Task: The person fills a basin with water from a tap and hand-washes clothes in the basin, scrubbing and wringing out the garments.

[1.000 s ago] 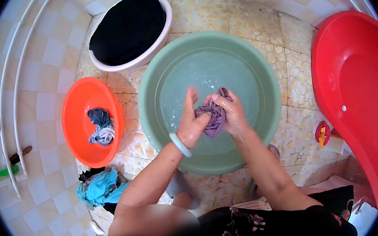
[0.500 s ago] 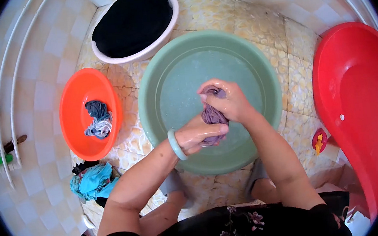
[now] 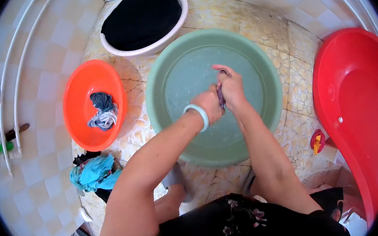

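A twisted purple-grey cloth [image 3: 220, 96] is stretched between my two hands over the green basin [image 3: 155, 107]. My left hand [image 3: 209, 103], below a pale bangle, is closed in a fist around the cloth's lower part. Above and to the right, my right hand [image 3: 232, 88] grips the upper part, its index finger stretched out. Most of the cloth is hidden inside the fingers. Shallow, slightly cloudy water [image 3: 185, 79] with a few bubbles lies in the basin under both hands.
Left of the basin stands an orange tub [image 3: 71, 90] holding wrung grey and white cloths [image 3: 103, 110]. Behind is a pale pink basin [image 3: 163, 42] with black fabric [image 3: 143, 17]. Turquoise and dark clothes [image 3: 95, 173] lie on the floor. A red baby bathtub [image 3: 354, 84] stands right.
The cloth has gone from a loose bunch to a tight, thin twist. My left hand has turned over into a fist, and both hands have moved slightly farther from my body.
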Motion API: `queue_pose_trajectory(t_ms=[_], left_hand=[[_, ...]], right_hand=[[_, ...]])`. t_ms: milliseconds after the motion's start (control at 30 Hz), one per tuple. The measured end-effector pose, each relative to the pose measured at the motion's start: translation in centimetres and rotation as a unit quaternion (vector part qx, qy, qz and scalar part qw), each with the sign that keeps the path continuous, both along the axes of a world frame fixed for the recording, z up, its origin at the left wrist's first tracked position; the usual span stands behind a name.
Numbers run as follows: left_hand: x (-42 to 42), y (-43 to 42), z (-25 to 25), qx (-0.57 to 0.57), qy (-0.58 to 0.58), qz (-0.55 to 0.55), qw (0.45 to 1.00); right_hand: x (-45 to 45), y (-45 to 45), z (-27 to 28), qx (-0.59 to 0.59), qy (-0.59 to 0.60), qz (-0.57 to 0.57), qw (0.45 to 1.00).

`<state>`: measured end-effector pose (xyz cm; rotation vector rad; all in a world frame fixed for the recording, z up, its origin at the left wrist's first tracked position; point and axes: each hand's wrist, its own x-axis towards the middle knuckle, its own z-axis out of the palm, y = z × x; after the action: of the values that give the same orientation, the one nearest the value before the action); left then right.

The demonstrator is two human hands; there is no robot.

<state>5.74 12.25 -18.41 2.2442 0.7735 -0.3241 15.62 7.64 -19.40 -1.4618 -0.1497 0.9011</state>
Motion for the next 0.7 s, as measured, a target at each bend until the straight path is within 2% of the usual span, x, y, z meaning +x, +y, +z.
queue_pose_trajectory(t_ms=[133, 233, 267, 433, 533, 567, 633, 667, 700], left_hand=[[-0.2, 0.7, 0.8, 0.080, 0.016, -0.081, 0.993], [-0.5, 0.2, 1.7, 0.119, 0.017, -0.076, 0.990], [-0.6, -0.1, 2.3, 0.104, 0.024, -0.050, 0.993], [-2.7, -1.2, 9.6, -0.013, -0.097, 0.050, 0.994], [-3.4, -1.8, 12.2, -0.032, -0.192, 0.128, 0.972], [-3.5, -1.1, 12.8, -0.137, -0.155, 0.113, 0.972], [-3.9, 0.8, 14.2, -0.340, -0.069, 0.076, 0.935], [-4.8, -0.2, 15.3, -0.426, -0.154, 0.131, 0.882], [-5.7, -0.9, 17.3, -0.486, -0.189, 0.153, 0.839]], right_hand=[[-0.3, -0.2, -1.6, 0.004, 0.056, -0.096, 0.994], [-1.2, -0.2, -0.4, 0.006, 0.048, -0.139, 0.989], [-1.2, -0.2, 0.5, 0.003, 0.033, -0.131, 0.991], [-1.3, 0.1, 6.7, 0.031, -0.060, -0.062, 0.996], [-2.0, -0.1, 11.6, 0.007, -0.099, 0.080, 0.992], [-1.7, -0.4, 13.4, 0.026, -0.084, 0.127, 0.988], [-0.9, -1.2, 16.4, 0.059, -0.052, 0.222, 0.972], [-0.2, -1.5, 17.6, 0.104, -0.030, 0.252, 0.962], [0.4, -2.2, 19.1, 0.121, -0.029, 0.253, 0.959]])
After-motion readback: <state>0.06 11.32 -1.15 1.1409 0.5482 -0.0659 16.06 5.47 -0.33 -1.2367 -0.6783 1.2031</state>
